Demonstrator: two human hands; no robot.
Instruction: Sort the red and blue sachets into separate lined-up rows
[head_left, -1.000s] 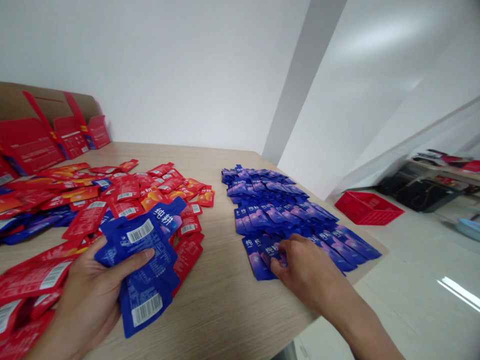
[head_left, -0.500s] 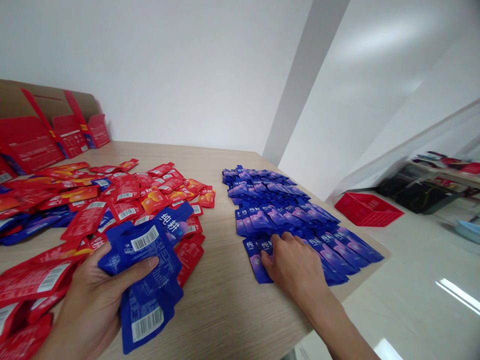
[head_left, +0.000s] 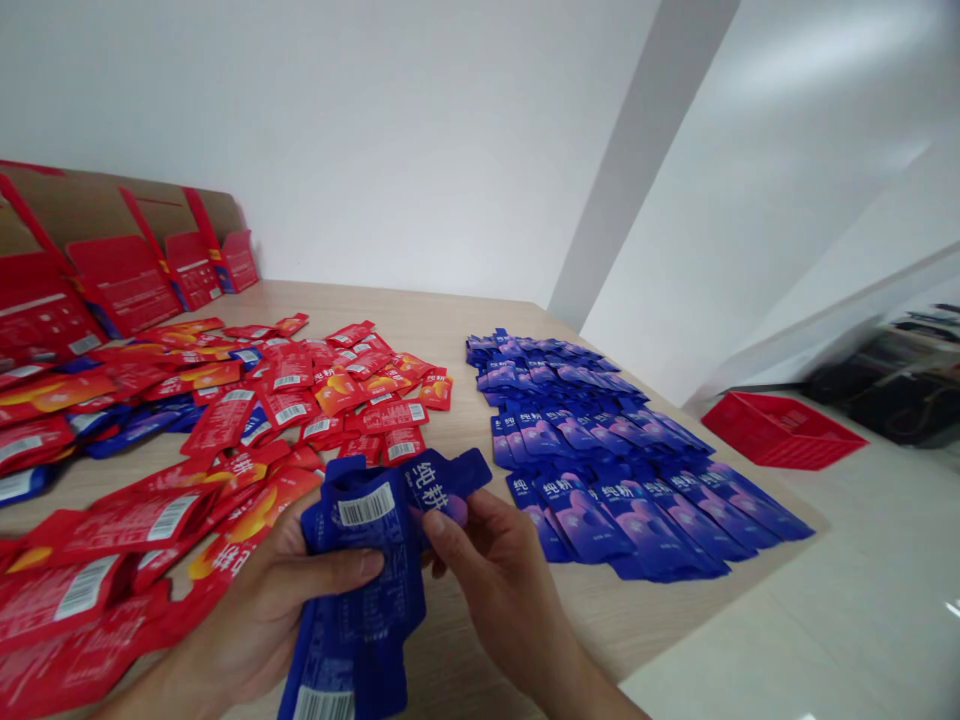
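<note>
Several blue pouches (head_left: 352, 580) with barcodes are bunched in my left hand (head_left: 277, 600), its thumb pressed across the top one. My right hand (head_left: 495, 580) pinches one blue pouch (head_left: 431, 485) that sticks out from the right side of that bunch, its printed front showing. Beyond my right hand, blue pouches (head_left: 637, 520) lie in overlapping rows along the right side of the table. To the left, a loose heap of red pouches (head_left: 292, 400) has some blue pouches (head_left: 142, 430) mixed in.
Open red cardboard boxes (head_left: 116, 280) stand against the wall at the back left. A red plastic crate (head_left: 784, 430) sits on the floor past the right edge of the wooden table (head_left: 390, 300). Dark items (head_left: 885, 385) lie farther right.
My right hand has left the front row of blue pouches and come left to grip a pouch from the bunch. My left hand has shifted right. The view has turned slightly left.
</note>
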